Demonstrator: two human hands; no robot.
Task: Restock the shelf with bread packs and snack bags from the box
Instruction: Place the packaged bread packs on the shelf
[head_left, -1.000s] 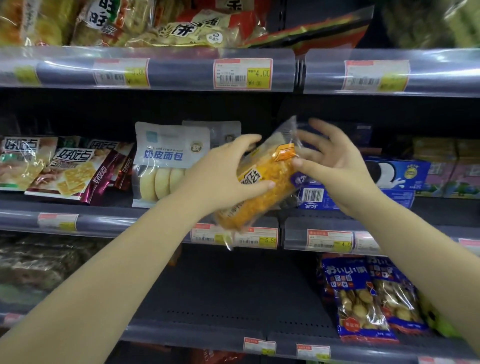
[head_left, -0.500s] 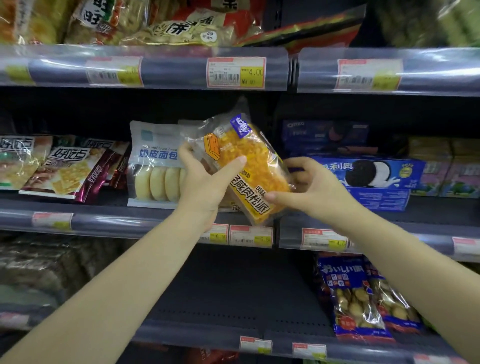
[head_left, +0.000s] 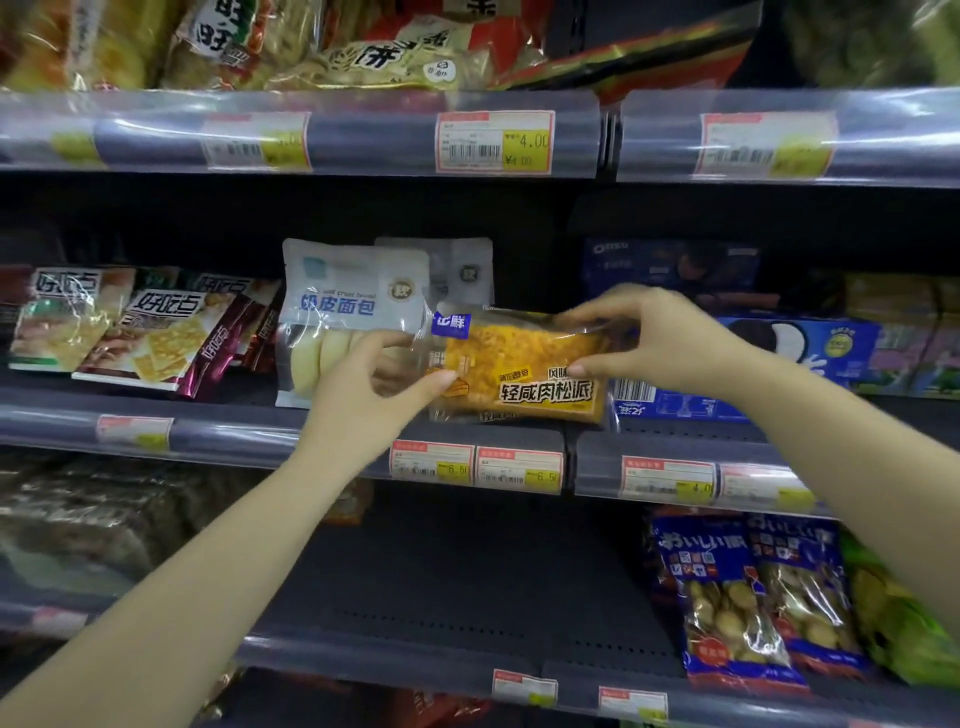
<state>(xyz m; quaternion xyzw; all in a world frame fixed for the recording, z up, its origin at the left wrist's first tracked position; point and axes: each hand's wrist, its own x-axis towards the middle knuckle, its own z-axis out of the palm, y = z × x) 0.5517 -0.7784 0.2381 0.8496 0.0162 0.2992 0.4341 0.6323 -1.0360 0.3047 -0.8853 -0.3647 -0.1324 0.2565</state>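
The shelf (head_left: 280, 431) is running across the whole view in three tiers, each edge fronted by a clear strip carrying price tags (head_left: 493, 141). The middle tier is holding most of what is showing. At its left, cracker bags (head_left: 156, 338) are lying tilted, overlapping one another. Next to them a white bread pack (head_left: 343, 291) is standing upright with a second like it just behind, pale round buns showing through its lower window. At the right, blue cookie boxes (head_left: 810, 348) are stacked, one darker box sitting further back. The top tier is crowding with yellow and red snack bags (head_left: 384, 57). The bottom tier is lying mostly bare in the middle, with blue biscuit bags (head_left: 727, 597) leaning at the right and dim wrapped packs at the left.

The orange bread pack (head_left: 524, 369) is sitting at the front of the middle tier, between the white bread pack and the cookie boxes, its left end overlapping the white pack's lower corner. Its long axis is running left to right, printed face turned outward, text reading upright.

The left hand (head_left: 374, 395) is pinching the pack's left end, thumb in front. The right hand (head_left: 654, 338) is gripping the right end, fingers over the top edge and thumb on the front.
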